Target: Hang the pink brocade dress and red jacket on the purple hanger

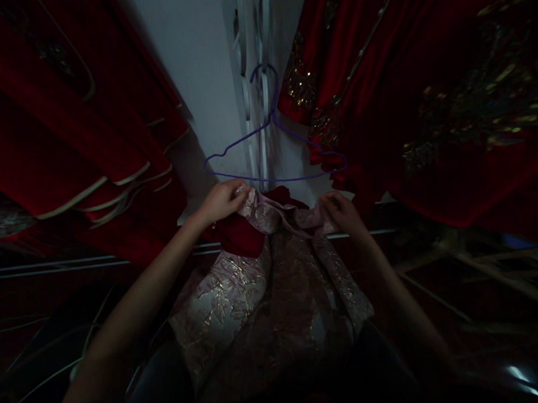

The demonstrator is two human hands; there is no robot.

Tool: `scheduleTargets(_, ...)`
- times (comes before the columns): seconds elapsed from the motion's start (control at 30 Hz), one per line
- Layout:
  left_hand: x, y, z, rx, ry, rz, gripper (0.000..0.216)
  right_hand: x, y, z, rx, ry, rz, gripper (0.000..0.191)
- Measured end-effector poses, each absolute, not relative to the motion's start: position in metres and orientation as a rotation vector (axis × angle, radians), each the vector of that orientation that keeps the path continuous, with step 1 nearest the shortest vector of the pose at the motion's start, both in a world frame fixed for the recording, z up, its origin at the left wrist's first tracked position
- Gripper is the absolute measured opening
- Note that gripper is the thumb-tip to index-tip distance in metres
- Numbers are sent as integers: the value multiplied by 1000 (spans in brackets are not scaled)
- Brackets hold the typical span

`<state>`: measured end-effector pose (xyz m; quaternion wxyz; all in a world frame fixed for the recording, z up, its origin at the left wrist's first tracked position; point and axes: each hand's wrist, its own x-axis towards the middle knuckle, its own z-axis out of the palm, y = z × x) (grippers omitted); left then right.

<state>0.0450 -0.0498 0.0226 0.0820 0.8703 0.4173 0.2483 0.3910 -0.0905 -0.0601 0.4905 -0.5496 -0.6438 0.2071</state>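
Note:
Between my hands hangs a pale pink brocade garment (238, 293) with a shiny metallic pattern, its lower part spread over my lap. My left hand (226, 201) pinches one end of its top edge. At the other end, my right hand (339, 213) has its fingers closed on the same edge. Dark red cloth (241, 236) shows beneath the left side of that edge. Just above both hands, a thin purple hanger (268, 180) hangs by its hook from a pale vertical strip and carries nothing. The dim light hides finer detail.
Red garments with pale edging (67, 146) hang at the left. More red garments with gold beading (427, 115) hang at the right. Behind the hanger stands a pale wall (189, 55) with a slotted metal upright (242, 34). Thin wooden bars (479, 262) lie in shadow at the lower right.

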Motion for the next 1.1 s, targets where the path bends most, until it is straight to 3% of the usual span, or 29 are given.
scheduleTargets(0.17, 115, -41, 21, 2805, 977, 837, 26, 368, -107, -60, -1302, -1507, 558, 27)
scheduleTargets(0.27, 139, -47, -5, 2863, 1130, 741, 22, 366, -109, -62, -1289, -1514, 553, 25)
scheduleTargets(0.4, 144, -91, -24, 2763, 1351, 937, 22, 374, -107, -62, -1325, -1426, 464, 25)
scheduleTargets(0.67, 95, -166, 25, 2738, 1380, 929, 19, 398, -115, -38, -1278, -1056, -18, 26)
scheduleTargets(1.1, 87, -160, 31, 2770, 1290, 841, 22, 382, -133, -3, -1246, -1145, -103, 23)
